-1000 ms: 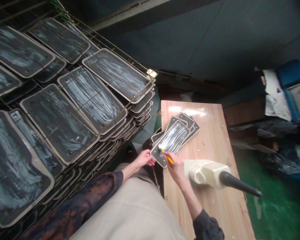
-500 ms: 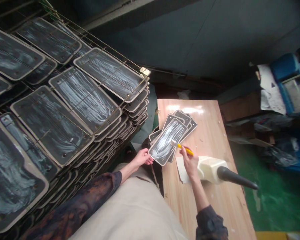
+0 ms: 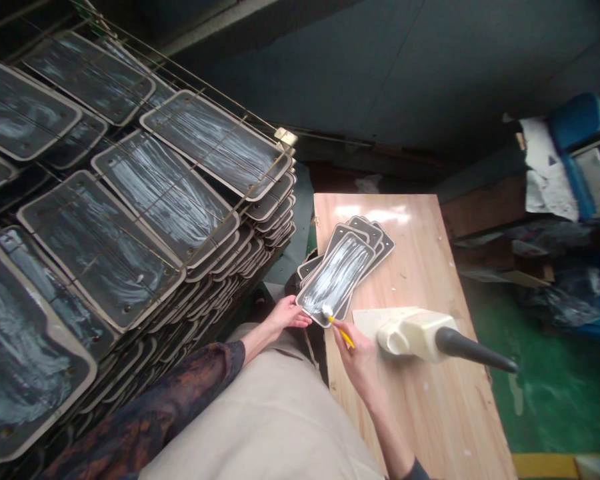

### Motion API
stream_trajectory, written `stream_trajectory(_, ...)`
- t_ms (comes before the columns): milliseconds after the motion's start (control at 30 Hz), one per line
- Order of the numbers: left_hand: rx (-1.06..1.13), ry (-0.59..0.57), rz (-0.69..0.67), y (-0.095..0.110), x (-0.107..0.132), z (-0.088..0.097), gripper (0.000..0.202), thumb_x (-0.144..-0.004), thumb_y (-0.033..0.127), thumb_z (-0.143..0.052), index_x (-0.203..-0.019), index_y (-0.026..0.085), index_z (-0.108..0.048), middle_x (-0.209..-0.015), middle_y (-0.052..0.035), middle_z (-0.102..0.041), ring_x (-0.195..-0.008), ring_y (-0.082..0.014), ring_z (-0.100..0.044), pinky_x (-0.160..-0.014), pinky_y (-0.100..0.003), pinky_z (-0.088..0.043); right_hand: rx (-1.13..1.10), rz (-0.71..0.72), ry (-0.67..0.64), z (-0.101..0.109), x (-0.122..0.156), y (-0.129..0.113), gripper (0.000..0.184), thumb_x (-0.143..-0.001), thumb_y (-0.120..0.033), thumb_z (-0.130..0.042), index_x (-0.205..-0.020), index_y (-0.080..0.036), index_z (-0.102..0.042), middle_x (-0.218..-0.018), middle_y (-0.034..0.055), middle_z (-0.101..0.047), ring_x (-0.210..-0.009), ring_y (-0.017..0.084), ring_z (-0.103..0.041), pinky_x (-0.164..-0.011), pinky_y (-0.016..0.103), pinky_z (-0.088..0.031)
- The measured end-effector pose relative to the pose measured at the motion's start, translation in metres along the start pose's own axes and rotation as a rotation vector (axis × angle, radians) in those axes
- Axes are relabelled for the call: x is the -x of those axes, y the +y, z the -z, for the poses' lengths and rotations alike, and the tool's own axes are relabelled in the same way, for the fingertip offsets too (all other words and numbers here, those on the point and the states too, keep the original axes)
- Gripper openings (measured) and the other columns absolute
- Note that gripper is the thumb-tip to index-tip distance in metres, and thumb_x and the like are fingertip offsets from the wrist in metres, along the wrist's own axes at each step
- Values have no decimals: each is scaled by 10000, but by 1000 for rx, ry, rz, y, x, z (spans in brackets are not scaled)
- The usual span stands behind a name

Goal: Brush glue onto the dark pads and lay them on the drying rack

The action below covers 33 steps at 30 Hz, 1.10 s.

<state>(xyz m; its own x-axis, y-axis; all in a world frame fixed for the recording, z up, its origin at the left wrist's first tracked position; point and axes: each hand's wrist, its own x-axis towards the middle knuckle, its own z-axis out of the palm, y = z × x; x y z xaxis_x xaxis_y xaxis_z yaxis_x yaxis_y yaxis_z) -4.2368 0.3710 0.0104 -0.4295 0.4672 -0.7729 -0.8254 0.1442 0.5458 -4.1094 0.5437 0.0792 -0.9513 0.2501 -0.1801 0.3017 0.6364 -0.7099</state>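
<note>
A dark rectangular plate with a pale border and rounded corners lies on top of several similar plates, fanned out on the wooden table. White streaks cover most of its face. My left hand grips its near left corner. In my right hand is a small brush with a yellow handle, and its white-coated bristles touch the plate near the lower end. Just right of that hand, a cream plastic bottle with a long dark grey nozzle lies on its side over a pale sheet.
On my left, wire racks hold tall stacks of white-streaked plates. The wooden table runs along my right side. Beyond it are a green floor, clear plastic bags and blue containers.
My right hand has drawn the brush down and toward me, from the plate's middle to its lower end. The left hand has stayed at the corner.
</note>
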Motion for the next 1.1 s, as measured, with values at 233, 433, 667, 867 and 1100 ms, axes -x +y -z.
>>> stream_trajectory(233, -41, 26, -50, -3, 0, -1, 82, -904, 193, -542, -936, 135, -494, -773, -109, -723, -679, -181, -726, -608, -246, -590, -270, -176, -31, 6, 3, -6, 260, -929, -433, -494, -1018, -245, -649, -931, 28, -694, -837, 180, -657, -742, 294, -504)
stream_trajectory(433, -75, 21, -79, -2, -3, -2, 197, -857, 275, -625, -911, 138, -494, -743, -107, -716, -647, -200, -722, -550, -238, -575, -138, -197, 328, 33, -65, 36, 379, -886, -524, -526, -1033, -206, -670, -806, 35, -706, -717, 192, -653, -683, 310, -482)
stream_trajectory(667, -65, 2, -90, 6, 3, -5, 178, -852, 244, -614, -947, 140, -505, -820, -107, -728, -706, -195, -730, -609, -249, -592, -270, 3, 371, 26, -128, 43, 342, -886, -493, -537, -1016, -203, -667, -898, 41, -704, -723, 160, -634, -683, 286, -497)
stream_trajectory(867, -17, -3, -53, 10, 2, -7, 137, -844, 154, -562, -958, 141, -487, -763, -109, -732, -663, -197, -727, -583, -251, -592, -214, -30, 513, 40, -164, 73, 424, -892, -531, -500, -1046, -164, -648, -851, 57, -693, -720, 171, -630, -676, 292, -489)
stream_trajectory(1100, 79, -34, -10, 13, 2, -10, 159, -839, 123, -537, -972, 145, -455, -864, -139, -739, -730, -219, -738, -668, -293, -614, -27, -63, 535, 42, -132, 67, 399, -896, -530, -497, -1015, -189, -667, -927, 72, -709, -768, 186, -640, -720, 298, -457)
